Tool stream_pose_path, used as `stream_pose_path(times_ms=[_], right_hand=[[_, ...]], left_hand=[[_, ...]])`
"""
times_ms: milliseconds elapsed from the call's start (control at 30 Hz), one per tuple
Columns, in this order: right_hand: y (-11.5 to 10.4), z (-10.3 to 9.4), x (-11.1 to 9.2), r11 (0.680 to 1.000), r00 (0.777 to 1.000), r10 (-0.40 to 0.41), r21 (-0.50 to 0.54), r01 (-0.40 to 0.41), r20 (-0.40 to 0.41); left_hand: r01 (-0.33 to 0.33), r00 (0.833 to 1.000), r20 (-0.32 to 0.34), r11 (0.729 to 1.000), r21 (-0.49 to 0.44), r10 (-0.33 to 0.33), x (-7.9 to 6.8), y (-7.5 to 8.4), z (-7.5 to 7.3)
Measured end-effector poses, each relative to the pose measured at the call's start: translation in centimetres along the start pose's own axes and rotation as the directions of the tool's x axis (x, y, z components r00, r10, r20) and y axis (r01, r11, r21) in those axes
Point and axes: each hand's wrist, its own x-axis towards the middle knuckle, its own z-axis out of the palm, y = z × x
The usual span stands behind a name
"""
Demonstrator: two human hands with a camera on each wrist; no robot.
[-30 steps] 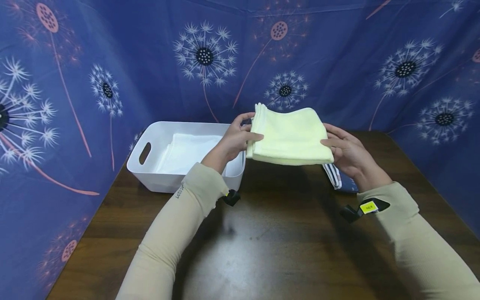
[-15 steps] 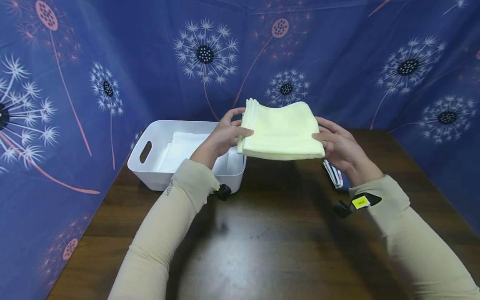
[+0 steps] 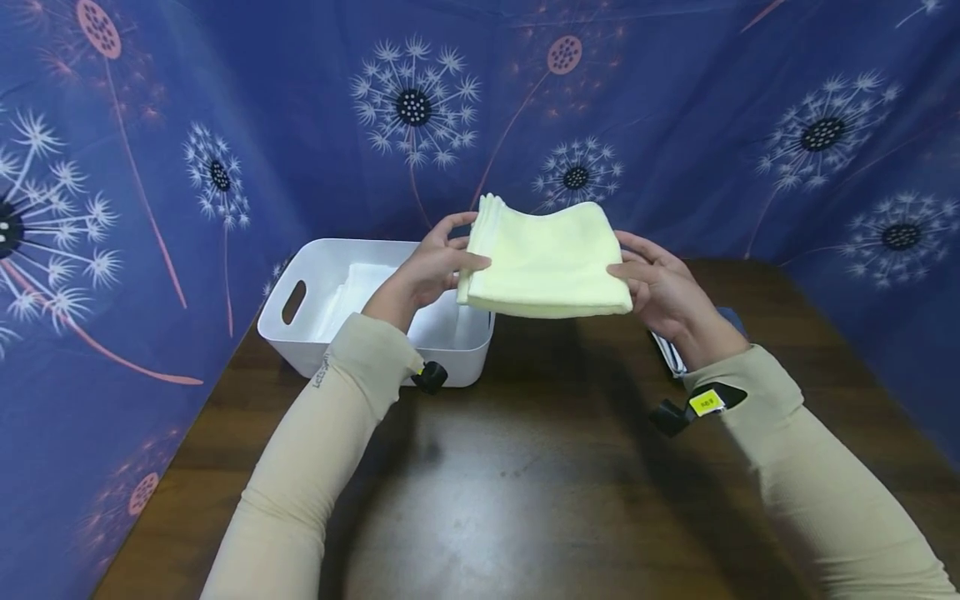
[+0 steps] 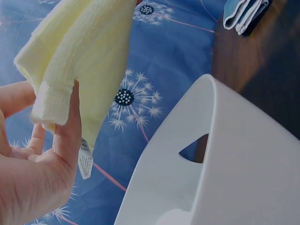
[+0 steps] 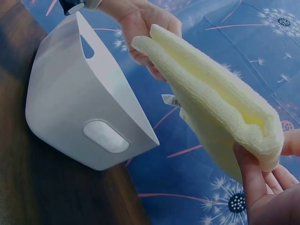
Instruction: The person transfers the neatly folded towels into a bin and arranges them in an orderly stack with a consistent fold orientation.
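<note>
- Two hands in play, both mine, both on the same towel. My left hand [image 3: 435, 265] pinches one end, thumb on the front and fingers behind.
- My right hand [image 3: 663, 292] does the same at the other end, thumb in front, so both are clamped on the fabric.
- One pale yellow towel [image 3: 551, 262], folded into several layers (can't count them all). It's up in the air between my hands, off the table [image 3: 510, 517], with its left edge overlapping the bin's right end from where I'm looking.
- One little white tag [image 4: 86, 161] with a barcode hangs off it.
- One white plastic bin [image 3: 465, 362] on the table, over to my left, with two handle cutouts, one per end.
- One white folded cloth [image 3: 356, 283] that I can make out inside the bin, partly behind my left arm. No clue if it's a single piece or a stack.
- One folded blue-and-white cloth [image 4: 244, 16] on the table to the right, mostly hidden behind my right hand and wrist in the head view.
- Two beige sleeves [image 3: 300, 467], the left one with some lettering on it.
- Two black wrist cameras [image 3: 430, 377], one per wrist, a yellow label [image 3: 707, 403] by the right one.
- Blue dandelion-print fabric [image 3: 285, 125] hangs behind it all.
</note>
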Motion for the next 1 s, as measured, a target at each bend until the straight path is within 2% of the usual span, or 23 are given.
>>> stream_pose_path(times_ms=[267,700,1000], right_hand=[[0.1,0.7,0.5,1.000,1.000,-0.011,-0.021,0.011,-0.003],[0.9,3.1,1.6,1.000,1.000,0.002,0.006,-0.002,0.007],[1.5,4.5,2.2,1.000,1.000,0.009,0.000,-0.009,0.024]], left_hand=[[-0.005,1.000,-0.003,1.000,0.008,0.005,-0.1,0.4,-0.8],[0.012,1.000,-0.026,1.000,0.022,-0.012,-0.9,1.2,-3.5],[0.024,1.000,-0.015,0.997,0.073,-0.023,-1.7,1.7,-5.1]])
